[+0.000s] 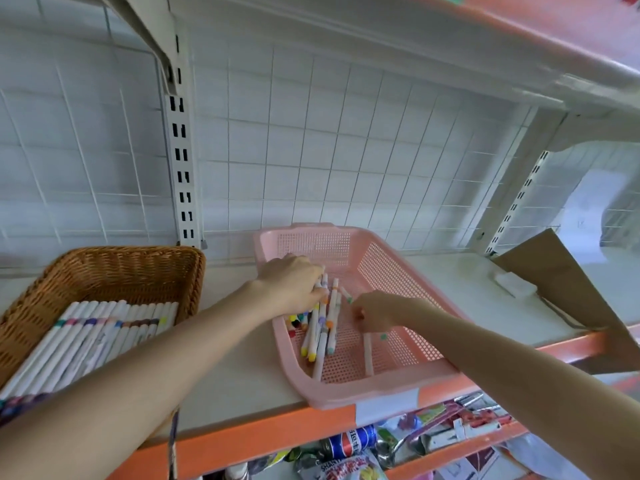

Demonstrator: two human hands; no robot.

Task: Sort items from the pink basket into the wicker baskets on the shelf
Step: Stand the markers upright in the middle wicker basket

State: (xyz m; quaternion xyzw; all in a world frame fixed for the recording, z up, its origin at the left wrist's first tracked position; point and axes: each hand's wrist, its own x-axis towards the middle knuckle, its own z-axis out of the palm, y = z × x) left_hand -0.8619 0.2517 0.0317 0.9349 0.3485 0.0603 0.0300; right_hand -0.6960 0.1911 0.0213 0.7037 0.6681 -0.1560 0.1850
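A pink plastic basket (pixel 381 268) sits on the white shelf, holding several white markers (pixel 320 332) with coloured caps. My left hand (pixel 292 282) reaches into its far left part, fingers curled around a bunch of markers. My right hand (pixel 372 311) is inside the basket just right of the pile, fingers curled and pinching a marker with a green cap. A wicker basket (pixel 114 271) stands at the left, with a neat row of white markers (pixel 90 341) lying in it.
The white shelf (pixel 235 368) has an orange front edge. A brown cardboard sheet (pixel 561 282) leans at the right. A wire grid forms the back wall. The lower shelf holds a drink can (pixel 349 441) and several packets.
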